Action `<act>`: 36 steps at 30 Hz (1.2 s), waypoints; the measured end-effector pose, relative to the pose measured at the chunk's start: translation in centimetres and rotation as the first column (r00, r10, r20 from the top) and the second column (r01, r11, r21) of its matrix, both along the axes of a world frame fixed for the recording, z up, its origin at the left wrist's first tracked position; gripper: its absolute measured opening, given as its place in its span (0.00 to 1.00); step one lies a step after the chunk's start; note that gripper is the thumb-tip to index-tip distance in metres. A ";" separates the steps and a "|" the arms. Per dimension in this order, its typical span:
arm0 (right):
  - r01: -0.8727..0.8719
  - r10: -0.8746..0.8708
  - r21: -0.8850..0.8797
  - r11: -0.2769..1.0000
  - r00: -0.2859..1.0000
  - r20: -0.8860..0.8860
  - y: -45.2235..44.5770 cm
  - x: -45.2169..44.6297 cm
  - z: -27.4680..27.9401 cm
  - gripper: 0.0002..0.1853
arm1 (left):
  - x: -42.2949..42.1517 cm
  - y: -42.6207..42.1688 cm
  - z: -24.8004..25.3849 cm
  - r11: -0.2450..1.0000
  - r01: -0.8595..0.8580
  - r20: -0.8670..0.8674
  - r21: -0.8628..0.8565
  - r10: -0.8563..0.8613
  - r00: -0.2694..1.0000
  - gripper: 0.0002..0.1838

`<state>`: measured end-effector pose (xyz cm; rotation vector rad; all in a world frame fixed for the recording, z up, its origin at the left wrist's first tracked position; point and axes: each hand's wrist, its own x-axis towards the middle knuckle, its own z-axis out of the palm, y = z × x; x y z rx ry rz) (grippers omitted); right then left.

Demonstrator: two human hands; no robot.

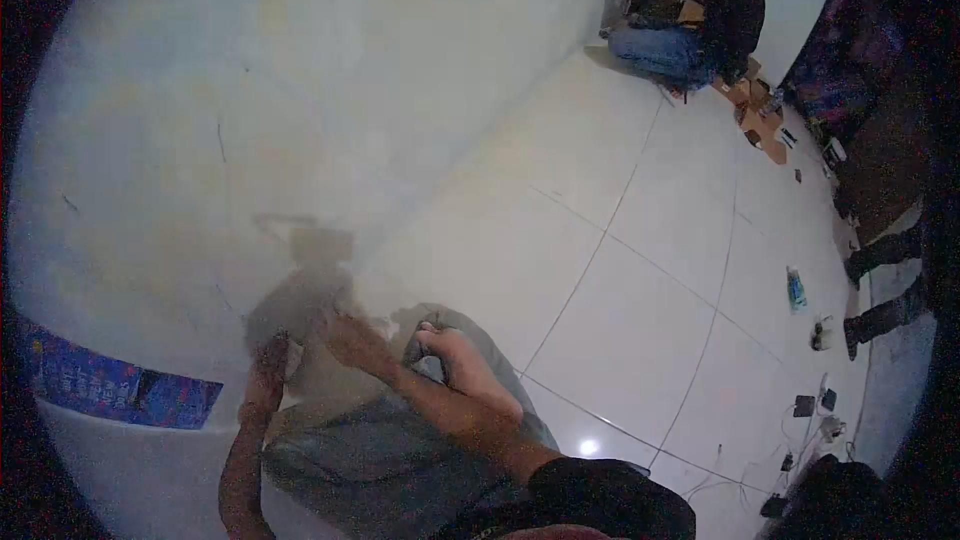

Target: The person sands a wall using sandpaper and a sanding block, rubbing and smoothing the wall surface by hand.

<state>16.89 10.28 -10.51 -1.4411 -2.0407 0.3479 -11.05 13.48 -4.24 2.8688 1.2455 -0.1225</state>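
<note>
My left hand is low in front of the pale wall, its fingers curled beside a small pale patch. What that patch is I cannot make out. Just to the right, my right hand reaches in toward the same spot, its fingertips blurred against a dark shadow. The two hands are close together, above my folded leg in grey trousers. My bare foot shows beyond the right forearm.
White floor tiles stretch to the right. A blue printed sheet is at the lower left. Another person sits at the top right near cardboard pieces. Cables and small devices lie at the right, near a small blue-green packet.
</note>
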 end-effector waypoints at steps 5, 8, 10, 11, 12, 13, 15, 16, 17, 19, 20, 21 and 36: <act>0.007 -0.005 0.022 1.000 0.998 -0.058 0.7 0.1 -0.4 0.27 | 5.9 1.9 0.9 0.997 0.048 -0.063 0.055 -0.044 0.997 0.34; 0.013 -0.010 0.023 1.000 0.995 -0.101 0.8 0.3 0.0 0.26 | 10.9 2.0 2.6 0.998 0.023 0.090 -0.054 -0.018 0.996 0.32; 0.007 -0.005 0.018 1.000 0.992 -0.130 1.1 -0.2 -0.8 0.25 | 12.9 2.4 2.2 0.975 -0.076 0.324 -0.206 0.142 0.935 0.29; 0.007 -0.004 0.021 1.000 0.990 -0.140 1.4 -0.2 -0.9 0.25 | 13.9 2.8 1.9 0.953 -0.104 0.427 -0.285 0.223 0.877 0.27; 0.010 -0.006 0.024 1.000 0.989 -0.149 1.5 -0.3 -1.1 0.25 | 15.1 3.2 1.7 0.926 -0.111 0.518 -0.360 0.298 0.802 0.26; 0.014 -0.009 0.027 1.000 0.988 -0.155 1.7 -0.2 -1.2 0.25 | 16.5 3.4 2.2 0.895 -0.099 0.594 -0.435 0.368 0.715 0.25; 0.021 -0.015 0.029 0.999 0.985 -0.173 1.6 -0.1 -1.4 0.24 | 17.3 2.1 5.9 0.895 -0.115 0.548 -0.431 0.361 0.755 0.24; 0.023 -0.017 0.028 0.999 0.983 -0.185 1.5 -0.2 -1.6 0.24 | 17.0 1.1 7.1 0.896 -0.139 0.490 -0.422 0.354 0.796 0.24; 0.023 -0.018 0.024 0.999 0.980 -0.200 1.4 -0.3 -1.6 0.24 | 15.5 1.8 4.8 0.892 -0.149 0.488 -0.427 0.367 0.792 0.24; 0.032 -0.027 0.021 0.999 0.972 -0.232 1.3 -0.4 -1.7 0.24 | 11.1 3.7 -1.6 0.989 -0.027 0.462 -0.146 0.092 0.882 0.25; 0.044 -0.038 0.021 0.999 0.966 -0.255 1.1 -0.1 -1.0 0.23 | 9.9 2.9 -1.1 0.988 -0.040 0.459 -0.150 0.105 0.882 0.25; 0.051 -0.042 0.022 0.998 0.959 -0.282 1.3 -0.3 -2.7 0.23 | 8.7 1.8 0.2 0.999 -0.032 0.257 -0.031 0.039 0.966 0.25; -0.090 0.002 0.206 0.974 0.919 0.393 2.4 -0.5 -4.5 0.32 | -1.4 -1.6 -3.8 0.984 -0.093 -0.180 0.153 0.120 0.976 0.29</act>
